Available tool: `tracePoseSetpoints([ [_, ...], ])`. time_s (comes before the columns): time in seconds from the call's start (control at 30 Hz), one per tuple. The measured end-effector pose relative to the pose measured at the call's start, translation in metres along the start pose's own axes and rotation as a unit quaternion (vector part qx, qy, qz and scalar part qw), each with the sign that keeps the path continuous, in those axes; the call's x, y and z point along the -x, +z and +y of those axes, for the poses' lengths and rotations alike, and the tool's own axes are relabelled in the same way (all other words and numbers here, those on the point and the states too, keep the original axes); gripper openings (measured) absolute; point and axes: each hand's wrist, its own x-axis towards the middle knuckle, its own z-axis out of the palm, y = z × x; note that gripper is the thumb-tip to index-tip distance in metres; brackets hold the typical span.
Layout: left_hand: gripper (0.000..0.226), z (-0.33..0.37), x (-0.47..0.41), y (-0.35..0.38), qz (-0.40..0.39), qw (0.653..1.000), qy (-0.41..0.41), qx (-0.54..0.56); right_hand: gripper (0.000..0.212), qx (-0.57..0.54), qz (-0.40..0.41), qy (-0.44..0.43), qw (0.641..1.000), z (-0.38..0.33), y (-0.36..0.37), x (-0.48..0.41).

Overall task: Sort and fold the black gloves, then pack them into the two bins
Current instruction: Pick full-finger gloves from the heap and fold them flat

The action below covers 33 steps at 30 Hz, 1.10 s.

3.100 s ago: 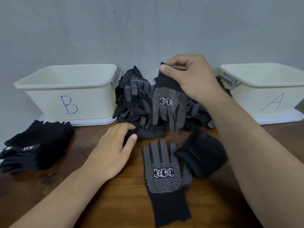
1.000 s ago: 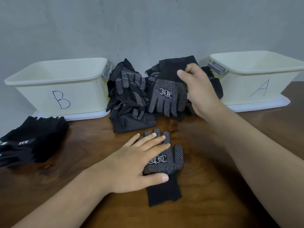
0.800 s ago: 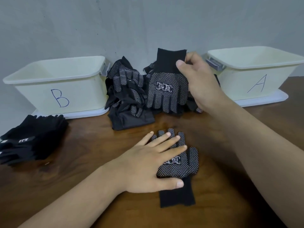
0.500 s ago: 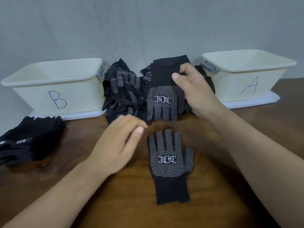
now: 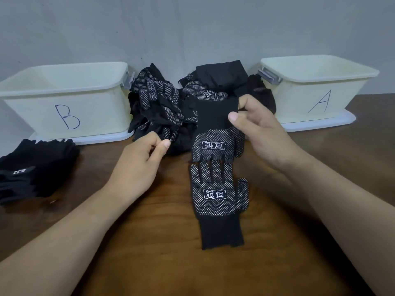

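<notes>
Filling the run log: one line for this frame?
stage: pairing dotted gloves | right hand: pinches hanging glove by cuff | left hand: curled, holds nothing | flat glove: dots up on table

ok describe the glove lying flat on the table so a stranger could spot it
On the wooden table, look in front of the glove pile heaped between bin B and bin A. The flat glove lies spread there, dotted palm up, cuff toward the person. Unlike the hanging glove pinched by the right hand, no hand touches it.
</notes>
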Motion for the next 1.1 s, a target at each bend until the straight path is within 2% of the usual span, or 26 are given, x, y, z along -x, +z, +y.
tracePoseSetpoints([
  [0.1, 0.054, 0.002, 0.004, 0.001, -0.027, 0.999, 0.023, 0.001, 0.040, -0.034, -0.011, 0.015, 0.999, 0.012, 0.006, 0.024],
  [0.17, 0.060, 0.001, 0.009, 0.002, -0.057, 0.998, 0.038, 0.016, 0.047, -0.049, -0.052, 0.025, 0.997, 0.021, 0.004, 0.044],
  [0.2, 0.060, -0.001, 0.011, 0.003, -0.073, 0.996, 0.052, 0.019, 0.046, -0.045, -0.082, 0.027, 0.995, 0.022, 0.001, 0.056],
  [0.3, 0.056, -0.003, 0.015, 0.003, -0.108, 0.989, 0.099, 0.013, 0.018, -0.022, -0.164, 0.025, 0.986, 0.016, -0.011, 0.083],
  [0.37, 0.047, 0.000, 0.017, 0.004, -0.126, 0.985, 0.119, 0.019, 0.004, -0.007, -0.128, 0.024, 0.991, 0.019, -0.020, 0.086],
  [0.47, 0.023, 0.005, 0.022, 0.007, -0.183, 0.973, 0.142, 0.004, 0.010, 0.010, -0.028, 0.042, 0.999, 0.031, -0.024, 0.080],
  [0.53, 0.006, 0.005, 0.024, 0.009, -0.203, 0.964, 0.170, -0.018, 0.012, 0.053, -0.001, 0.045, 0.998, 0.040, -0.023, 0.074],
  [0.67, 0.015, 0.003, 0.024, 0.009, -0.220, 0.960, 0.171, -0.039, 0.010, 0.181, -0.051, 0.040, 0.981, 0.053, -0.022, 0.060],
  [0.8, 0.024, 0.004, 0.023, 0.012, -0.209, 0.961, 0.166, -0.072, 0.017, 0.284, -0.082, 0.003, 0.955, 0.059, -0.023, 0.038],
  [0.97, 0.035, 0.008, 0.024, 0.014, -0.199, 0.969, 0.116, -0.086, 0.011, 0.306, -0.034, -0.034, 0.951, 0.064, -0.024, 0.042],
  [1.1, 0.037, 0.010, 0.024, 0.009, -0.201, 0.970, 0.118, -0.064, 0.009, 0.246, -0.044, -0.067, 0.966, 0.047, -0.019, 0.057],
])
